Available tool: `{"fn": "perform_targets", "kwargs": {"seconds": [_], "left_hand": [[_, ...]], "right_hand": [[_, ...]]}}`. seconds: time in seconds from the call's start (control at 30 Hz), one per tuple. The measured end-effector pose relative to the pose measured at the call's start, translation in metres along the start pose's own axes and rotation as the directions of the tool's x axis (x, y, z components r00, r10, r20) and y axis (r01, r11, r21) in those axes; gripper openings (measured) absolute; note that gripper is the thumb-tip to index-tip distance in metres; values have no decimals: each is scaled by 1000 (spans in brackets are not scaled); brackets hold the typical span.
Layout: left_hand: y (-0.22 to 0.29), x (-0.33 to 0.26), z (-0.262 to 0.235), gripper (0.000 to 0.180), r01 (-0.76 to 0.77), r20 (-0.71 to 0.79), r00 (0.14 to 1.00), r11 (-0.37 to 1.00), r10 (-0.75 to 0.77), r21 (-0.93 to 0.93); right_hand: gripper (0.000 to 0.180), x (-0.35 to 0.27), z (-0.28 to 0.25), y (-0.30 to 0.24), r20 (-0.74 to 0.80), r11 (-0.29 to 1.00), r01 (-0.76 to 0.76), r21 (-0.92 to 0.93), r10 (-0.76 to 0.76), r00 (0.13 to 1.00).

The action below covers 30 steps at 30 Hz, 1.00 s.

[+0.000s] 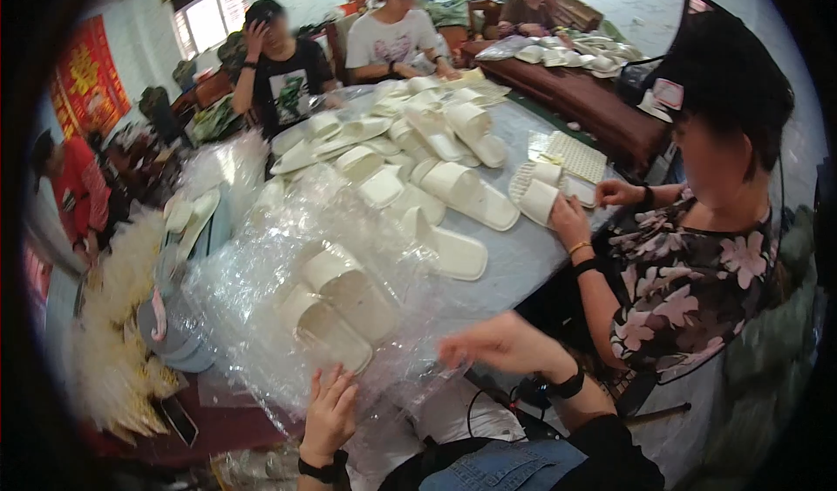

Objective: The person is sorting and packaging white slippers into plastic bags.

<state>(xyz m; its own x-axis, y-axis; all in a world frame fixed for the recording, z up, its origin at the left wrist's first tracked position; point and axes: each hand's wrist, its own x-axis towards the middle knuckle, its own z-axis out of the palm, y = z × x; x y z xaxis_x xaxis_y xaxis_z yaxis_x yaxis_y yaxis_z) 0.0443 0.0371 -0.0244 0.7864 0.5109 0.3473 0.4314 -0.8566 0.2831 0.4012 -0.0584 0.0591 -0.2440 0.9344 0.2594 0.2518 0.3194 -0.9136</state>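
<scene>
A pair of cream slippers [330,303] lies on clear plastic bags [227,303] at the near edge of the table; I cannot tell whether the plastic wraps over them. My left hand [330,408] has its fingers stretched out at the near end of this pair, against the plastic. To the right, my right hand [501,347] is raised over the table's near edge, its fingers smeared by motion. Nothing shows in it. Beyond the pair, a single cream slipper [458,254] rests on the table, close to a heap of similar slippers [366,164].
At the right, a co-worker handles a slipper [540,199] beside a sheet of small pale pieces [575,157]. More people sit across the table. Bundled plastic bags [122,334], a bluish-grey bucket [179,347] and a phone [179,421] are at the left.
</scene>
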Motion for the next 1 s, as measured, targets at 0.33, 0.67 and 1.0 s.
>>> {"fn": "perform_targets", "kwargs": {"seconds": [0.33, 0.67, 1.0], "left_hand": [[12, -35, -19, 62, 80, 87, 993, 997, -79, 1], [-4, -49, -7, 54, 136, 59, 990, 972, -127, -190], [-1, -38, 0, 9, 421, -187, 711, 623, -678, -659]], "right_hand": [[70, 55, -10, 47, 284, 530, 287, -798, -89, 955], [44, 50, -10, 88, 317, 607, 280, -743, -50, 947], [17, 74, 3, 105, -56, 925, -42, -379, 23, 998]]}}
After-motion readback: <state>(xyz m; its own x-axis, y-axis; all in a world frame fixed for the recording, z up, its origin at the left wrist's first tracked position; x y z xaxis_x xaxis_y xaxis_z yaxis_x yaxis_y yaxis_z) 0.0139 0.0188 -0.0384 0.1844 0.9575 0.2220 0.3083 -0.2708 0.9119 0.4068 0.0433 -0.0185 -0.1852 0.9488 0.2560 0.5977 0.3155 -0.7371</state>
